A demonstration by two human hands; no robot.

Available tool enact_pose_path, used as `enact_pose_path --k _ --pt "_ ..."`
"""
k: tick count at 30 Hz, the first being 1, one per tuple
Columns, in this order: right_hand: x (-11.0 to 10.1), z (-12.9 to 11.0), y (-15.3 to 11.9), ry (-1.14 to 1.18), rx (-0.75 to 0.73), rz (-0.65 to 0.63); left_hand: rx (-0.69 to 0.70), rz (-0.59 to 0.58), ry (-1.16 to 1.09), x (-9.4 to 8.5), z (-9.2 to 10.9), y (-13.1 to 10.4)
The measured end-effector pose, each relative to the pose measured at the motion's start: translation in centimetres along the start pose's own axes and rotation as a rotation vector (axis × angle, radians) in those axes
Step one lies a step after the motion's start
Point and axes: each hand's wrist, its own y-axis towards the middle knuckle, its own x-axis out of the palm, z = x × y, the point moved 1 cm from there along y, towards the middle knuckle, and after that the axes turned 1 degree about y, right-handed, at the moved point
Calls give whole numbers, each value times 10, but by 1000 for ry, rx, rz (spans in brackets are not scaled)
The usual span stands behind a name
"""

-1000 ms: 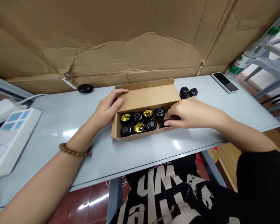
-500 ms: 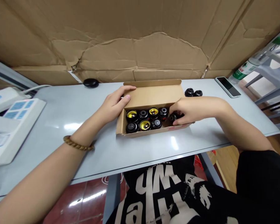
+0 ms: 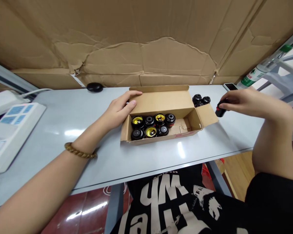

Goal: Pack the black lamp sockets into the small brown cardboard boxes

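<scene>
An open cardboard box (image 3: 148,141) holds several black lamp sockets (image 3: 149,121) in its left and middle part, some showing a yellow threaded inside. Bare cardboard shows at its right end. My left hand (image 3: 120,109) grips the box's back left corner, thumb and fingers at the raised lid (image 3: 161,99). Off to the right of the box, my right hand (image 3: 241,102) is closed around one black lamp socket (image 3: 220,110) by its upper end, tilted just above the table. Behind the right flap (image 3: 206,114), several more black sockets (image 3: 197,98) stand together.
A phone (image 3: 230,86) and a green-capped bottle (image 3: 255,74) are at the back right of the grey table (image 3: 95,162). A black rounded object (image 3: 94,87) lies at the back left. White power strips (image 3: 19,130) are on the left, and a cardboard wall (image 3: 141,55) rises behind.
My right hand has lifted a lamp socket out of the box and carried it right, past the flap. Another socket now shows in the group behind the flap. My left hand has stayed put.
</scene>
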Motion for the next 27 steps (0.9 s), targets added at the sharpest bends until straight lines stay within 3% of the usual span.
enact_pose_path --k 5,9,13,16,19,23,27 --pt "43 8 20 -41 147 -101 -7 6 -7 0 1 0" --pt "51 0 19 30 161 -85 -1 8 -17 1 1 -1" --pt "34 -26 5 -50 154 166 -1 13 -17 1 2 -1" --pt "25 -68 0 -12 -145 379 -3 0 -13 -1 3 -1" --pt "37 -117 4 -2 -456 238 -3 -11 2 -2 4 -1" --pt "67 -159 15 -240 -400 4 6 2 12 0 1 -1" --pt "83 -171 19 -315 -415 11 7 0 21 0 1 0"
